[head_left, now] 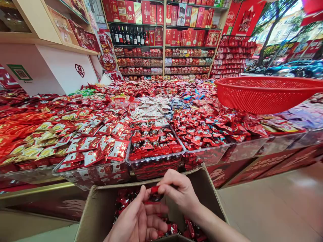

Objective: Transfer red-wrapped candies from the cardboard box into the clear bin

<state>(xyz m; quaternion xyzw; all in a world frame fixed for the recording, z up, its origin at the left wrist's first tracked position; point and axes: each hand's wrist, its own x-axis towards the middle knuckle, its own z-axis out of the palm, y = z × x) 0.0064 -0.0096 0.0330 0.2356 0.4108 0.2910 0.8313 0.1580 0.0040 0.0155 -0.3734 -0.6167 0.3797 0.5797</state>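
Over an open cardboard box [101,208], my right hand [179,190] pinches one end of a small red wrapped candy packet [155,194]. My left hand [140,215] is palm up, with its thumb and forefinger at the packet's other end and its remaining fingers loosely spread and slightly blurred. More red candy packets [171,228] lie inside the box below both hands. Just beyond the box stands a clear plastic bin [156,156] with similar dark-and-red packets in rows.
Neighbouring clear bins hold red-and-white packets [94,146] on the left and red twisted packets [202,129] on the right. A red mesh basket [262,95] rests on the packets at right. Shelves of boxes and bottles [128,35] stand behind. Tiled floor [275,201] lies at lower right.
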